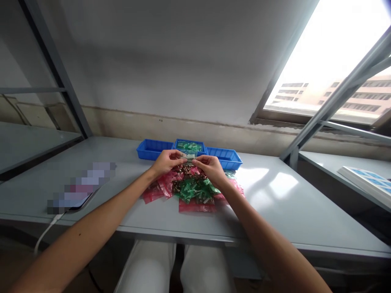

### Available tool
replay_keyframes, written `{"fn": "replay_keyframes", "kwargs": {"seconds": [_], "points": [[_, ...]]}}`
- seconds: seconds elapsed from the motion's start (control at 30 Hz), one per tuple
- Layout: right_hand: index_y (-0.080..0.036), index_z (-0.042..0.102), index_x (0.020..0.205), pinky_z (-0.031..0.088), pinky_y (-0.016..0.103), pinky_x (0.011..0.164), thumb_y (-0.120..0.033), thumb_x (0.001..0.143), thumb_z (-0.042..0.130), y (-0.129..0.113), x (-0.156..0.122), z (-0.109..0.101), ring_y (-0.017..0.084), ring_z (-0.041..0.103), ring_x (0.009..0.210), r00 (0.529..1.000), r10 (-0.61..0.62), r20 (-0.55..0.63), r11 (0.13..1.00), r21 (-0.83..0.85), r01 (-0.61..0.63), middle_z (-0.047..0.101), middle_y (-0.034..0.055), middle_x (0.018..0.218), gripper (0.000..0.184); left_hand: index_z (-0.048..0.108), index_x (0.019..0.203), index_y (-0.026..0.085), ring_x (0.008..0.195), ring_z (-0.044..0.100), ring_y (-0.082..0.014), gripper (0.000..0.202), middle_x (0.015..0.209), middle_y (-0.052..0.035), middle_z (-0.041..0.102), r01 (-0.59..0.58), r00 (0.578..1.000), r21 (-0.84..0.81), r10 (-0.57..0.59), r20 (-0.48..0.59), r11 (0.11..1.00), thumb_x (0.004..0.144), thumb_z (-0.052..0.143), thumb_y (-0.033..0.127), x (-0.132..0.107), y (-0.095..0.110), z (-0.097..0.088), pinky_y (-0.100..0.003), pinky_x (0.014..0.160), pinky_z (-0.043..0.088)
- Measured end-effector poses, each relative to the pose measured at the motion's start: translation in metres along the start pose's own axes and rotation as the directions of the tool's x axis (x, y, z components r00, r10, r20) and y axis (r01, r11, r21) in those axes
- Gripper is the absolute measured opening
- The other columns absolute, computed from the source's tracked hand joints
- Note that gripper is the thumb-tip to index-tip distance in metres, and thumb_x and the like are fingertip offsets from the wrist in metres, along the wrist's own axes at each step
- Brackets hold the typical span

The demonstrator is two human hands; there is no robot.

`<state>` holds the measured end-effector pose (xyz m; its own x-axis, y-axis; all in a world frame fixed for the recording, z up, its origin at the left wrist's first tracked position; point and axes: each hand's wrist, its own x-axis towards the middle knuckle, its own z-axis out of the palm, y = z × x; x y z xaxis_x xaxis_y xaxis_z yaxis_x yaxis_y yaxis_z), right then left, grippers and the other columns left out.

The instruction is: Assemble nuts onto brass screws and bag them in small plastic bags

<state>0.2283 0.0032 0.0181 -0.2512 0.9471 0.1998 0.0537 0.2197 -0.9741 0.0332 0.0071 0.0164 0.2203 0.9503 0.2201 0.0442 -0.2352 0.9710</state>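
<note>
Between both hands is a small clear plastic bag (pixel 190 157) with pale contents I cannot make out. My left hand (pixel 169 161) pinches its left side with thumb and fingers, while my right hand (pixel 210 166) grips the right side. Below them lies a heap of small bags: red ones (pixel 165 185) to the left and at the front, and green ones (pixel 194 189) in the middle. Loose brass-coloured small parts (pixel 187 173) show among the bags, partly hidden by my hands. Just behind, a blue bin (pixel 190 141) holds more green bags.
One blue bin (pixel 154 149) stands at the left of the middle bin, another (pixel 227 158) at the right. On the left of the grey table (pixel 128 221) lies a blurred-out phone (pixel 82 187) with a white cable (pixel 45 234). Metal posts (pixel 295 156) and a wall border the table.
</note>
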Motion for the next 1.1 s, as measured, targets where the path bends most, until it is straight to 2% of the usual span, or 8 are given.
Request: {"fn": "replay_keyframes", "kwargs": {"seconds": [0.17, 0.27, 0.33, 0.47, 0.6, 0.73, 0.87, 1.1], "points": [[-0.015, 0.065, 0.072, 0.031, 0.023, 0.046, -0.048, 0.069, 0.076, 0.004, 0.002, -0.003, 0.009, 0.044, 0.049, 0.999, -0.048, 0.025, 0.999, -0.021, 0.048, 0.056, -0.0013, 0.058, 0.035, 0.065, 0.093, 0.014, 0.062, 0.058, -0.0126, 0.042, 0.07, -0.0002, 0.063, -0.026, 1.0, 0.056, 0.027, -0.008, 0.998, 0.069, 0.077, 0.046, 0.003, -0.003, -0.001, -0.025, 0.06, 0.047], [-0.015, 0.066, 0.073, 0.032, 0.023, 0.047, -0.047, 0.072, 0.074, 0.006, 0.002, -0.003, 0.009, 0.045, 0.05, 0.996, -0.08, 0.04, 0.993, -0.079, 0.083, 0.058, -0.0005, 0.06, 0.033, 0.064, 0.105, 0.016, 0.072, 0.059, -0.0138, 0.048, 0.083, -0.0024, 0.066, -0.119, 0.992, 0.16, 0.124, -0.021, 0.98, 0.07, 0.077, 0.045, 0.004, -0.002, -0.001, -0.024, 0.065, 0.048], [-0.015, 0.067, 0.074, 0.033, 0.023, 0.047, -0.047, 0.074, 0.073, 0.007, 0.002, -0.003, 0.009, 0.046, 0.05, 0.996, -0.082, 0.033, 0.991, -0.101, 0.084, 0.059, -0.0002, 0.061, 0.032, 0.065, 0.101, 0.016, 0.072, 0.058, -0.0129, 0.044, 0.083, -0.0019, 0.065, -0.142, 0.987, 0.187, 0.155, -0.054, 0.972, 0.069, 0.077, 0.044, 0.004, 0.0, 0.0, -0.023, 0.064, 0.047], [-0.015, 0.068, 0.082, 0.035, 0.022, 0.046, -0.047, 0.072, 0.074, 0.004, 0.003, -0.001, 0.01, 0.051, 0.051, 0.997, -0.046, -0.054, 0.999, -0.01, 0.046, 0.063, 0.0011, 0.065, 0.034, 0.06, 0.08, 0.016, 0.055, 0.053, -0.0095, 0.034, 0.065, 0.0026, 0.059, 0.008, 1.0, 0.038, -0.008, 0.012, 0.999, 0.07, 0.077, 0.044, 0.0, 0.004, 0.004, -0.022, 0.053, 0.043], [-0.014, 0.071, 0.087, 0.034, 0.022, 0.045, -0.047, 0.07, 0.075, -0.001, 0.003, -0.002, 0.01, 0.051, 0.05, 0.994, -0.034, -0.107, 0.996, 0.074, 0.042, 0.063, 0.0014, 0.067, 0.037, 0.059, 0.087, 0.016, 0.058, 0.061, -0.0121, 0.038, 0.069, 0.002, 0.064, 0.106, 0.988, -0.084, -0.095, 0.124, 0.991, 0.065, 0.082, 0.037, -0.003, 0.003, 0.006, -0.023, 0.054, 0.048], [-0.015, 0.071, 0.09, 0.038, 0.022, 0.047, -0.045, 0.069, 0.077, 0.0, 0.003, -0.003, 0.009, 0.054, 0.054, 0.999, -0.008, -0.039, 0.989, 0.144, 0.014, 0.066, 0.0023, 0.074, 0.036, 0.059, 0.09, 0.015, 0.059, 0.065, -0.0144, 0.041, 0.07, 0.0007, 0.066, 0.101, 0.994, -0.132, -0.096, 0.047, 0.986, 0.063, 0.083, 0.035, -0.001, 0.002, 0.005, -0.025, 0.053, 0.051], [-0.016, 0.071, 0.084, 0.037, 0.022, 0.049, -0.038, 0.067, 0.077, 0.004, 0.005, -0.003, 0.009, 0.053, 0.055, 0.999, -0.009, -0.047, 0.993, 0.116, 0.014, 0.065, 0.0015, 0.073, 0.028, 0.059, 0.089, 0.015, 0.059, 0.065, -0.0151, 0.042, 0.069, 0.0004, 0.066, 0.104, 0.995, -0.149, -0.103, 0.017, 0.983, 0.062, 0.084, 0.036, -0.002, 0.006, 0.005, -0.024, 0.052, 0.051], [-0.015, 0.068, 0.073, 0.033, 0.022, 0.047, -0.03, 0.066, 0.073, 0.002, 0.006, -0.006, 0.008, 0.047, 0.05, 0.996, 0.009, -0.084, 0.992, 0.128, 0.002, 0.058, -0.0024, 0.06, 0.017, 0.067, 0.087, 0.014, 0.064, 0.064, -0.0144, 0.036, 0.079, -0.0038, 0.069, 0.071, 0.997, -0.089, -0.072, -0.013, 0.993, 0.075, 0.073, 0.047, -0.004, 0.009, 0.005, -0.024, 0.054, 0.05]]}}
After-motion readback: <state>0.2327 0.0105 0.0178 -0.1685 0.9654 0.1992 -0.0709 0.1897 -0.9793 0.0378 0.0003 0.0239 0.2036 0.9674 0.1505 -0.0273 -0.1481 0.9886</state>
